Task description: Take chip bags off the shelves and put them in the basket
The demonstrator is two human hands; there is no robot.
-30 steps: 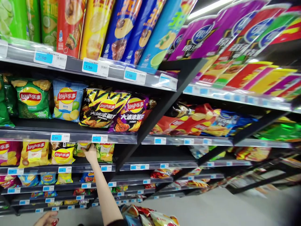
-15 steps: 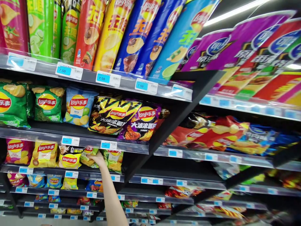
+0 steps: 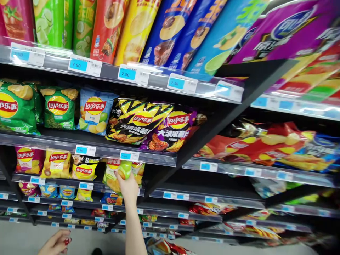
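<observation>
At a shelf edge, green chip bag in the closed right hand, left hand loosely curled, empty

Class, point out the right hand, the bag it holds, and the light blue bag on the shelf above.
Right hand (image 3: 128,187): head view, back of the hand.
Held bag (image 3: 112,178): head view, printed front.
Light blue bag (image 3: 95,112): head view, middle of the front.

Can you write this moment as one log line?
right hand: gripping green chip bag | left hand: nothing visibly held | above: blue chip bag
</observation>
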